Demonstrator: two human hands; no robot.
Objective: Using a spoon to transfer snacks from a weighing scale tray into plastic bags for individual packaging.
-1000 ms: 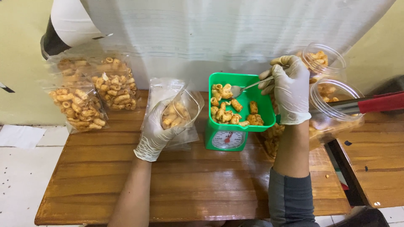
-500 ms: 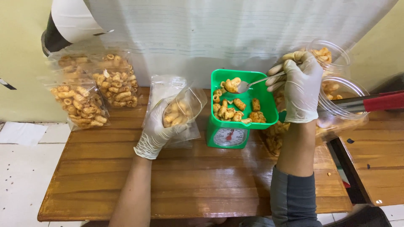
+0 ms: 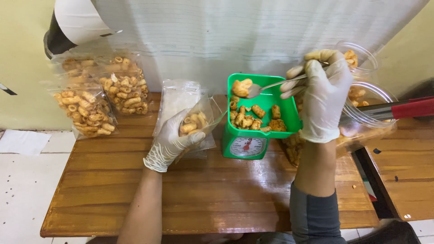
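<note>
Filled snack bags (image 3: 97,97) lay at ten o'clock on the wooden surface (image 3: 217,190). The left hand (image 3: 171,140), grip pinching, held a clear pouch (image 3: 199,118) partly filled with snacks. At one o'clock, the right hand (image 3: 323,92), grip pressed around a spoon (image 3: 266,86), lifted snack pieces (image 3: 242,87) over the green scale tray (image 3: 266,106).

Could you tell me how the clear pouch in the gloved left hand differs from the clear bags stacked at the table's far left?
The clear pouch is open-mouthed, tilted and barely filled; the stacked clear bags lie flat and packed full. The gloved left hand grips the pouch; nothing touches the bags. Both hold orange ring-shaped snacks.
</note>
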